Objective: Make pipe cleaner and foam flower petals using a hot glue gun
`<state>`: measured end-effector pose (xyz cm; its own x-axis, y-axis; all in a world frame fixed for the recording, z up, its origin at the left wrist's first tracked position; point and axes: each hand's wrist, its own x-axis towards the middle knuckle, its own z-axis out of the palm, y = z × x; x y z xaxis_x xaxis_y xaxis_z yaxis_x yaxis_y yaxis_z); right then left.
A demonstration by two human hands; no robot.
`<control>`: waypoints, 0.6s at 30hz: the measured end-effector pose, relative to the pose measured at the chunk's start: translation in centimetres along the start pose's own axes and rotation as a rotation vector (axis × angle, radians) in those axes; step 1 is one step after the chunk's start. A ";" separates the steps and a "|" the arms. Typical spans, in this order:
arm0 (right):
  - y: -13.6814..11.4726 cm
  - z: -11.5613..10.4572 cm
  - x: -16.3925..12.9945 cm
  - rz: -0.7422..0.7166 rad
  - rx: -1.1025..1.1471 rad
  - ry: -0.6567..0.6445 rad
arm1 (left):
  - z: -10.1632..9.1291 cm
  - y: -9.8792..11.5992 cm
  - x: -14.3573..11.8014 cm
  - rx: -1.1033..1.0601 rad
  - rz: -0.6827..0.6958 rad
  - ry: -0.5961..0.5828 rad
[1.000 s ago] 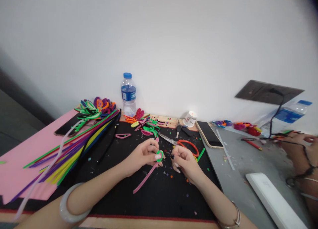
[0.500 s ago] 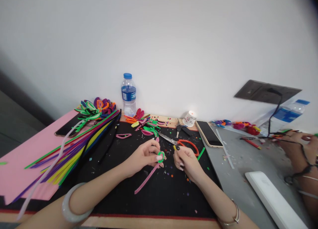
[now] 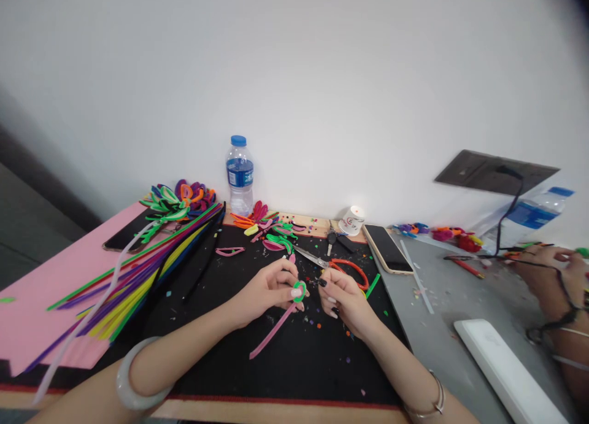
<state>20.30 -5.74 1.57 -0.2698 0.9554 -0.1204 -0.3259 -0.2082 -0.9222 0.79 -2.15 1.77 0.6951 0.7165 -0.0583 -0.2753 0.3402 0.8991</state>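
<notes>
Your left hand (image 3: 267, 292) is out over the middle of the worktop's black mat (image 3: 221, 369), thumb and fingers pinching a small green ring (image 3: 301, 285). A pink strip (image 3: 272, 338) goes with it, its tail slanting from under the ring toward the worktop's near edge; whether the strip passes through the ring, I cannot tell.

Your right hand (image 3: 344, 294) is just beside, apart from the ring, fingers curled, thumb and forefinger drawn close together — I cannot tell whether they pinch anything small. Scissors (image 3: 326, 264) lie just beyond it, orange handle toward the mat's right edge, blades apart and pointing left. A short green piece (image 3: 373, 285) lies near that edge, scraps scattered around.

Toward the far edge: coloured loops in a heap (image 3: 278, 237), a bottle (image 3: 240, 173) upright by the wall, keys (image 3: 331, 243), a white cup (image 3: 352, 220), and a phone (image 3: 388, 249) near the far right corner. A single pink loop (image 3: 230, 251) lies on the mat, left of the heap.

Left side: a pink sheet (image 3: 50, 283) carries a fan of coloured stems (image 3: 156, 270), the stems reaching over onto the mat. At far right — another person's hand (image 3: 543, 270), partly behind a dark cord.
</notes>
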 end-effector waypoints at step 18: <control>-0.2 0.0 0.0 0.004 0.041 -0.009 | -0.1 -0.1 0.0 -0.005 0.001 -0.009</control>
<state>20.36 -5.67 1.79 -0.2793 0.9526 -0.1206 -0.3618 -0.2207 -0.9057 0.74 -2.18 1.69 0.7007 0.7115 -0.0534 -0.2795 0.3426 0.8969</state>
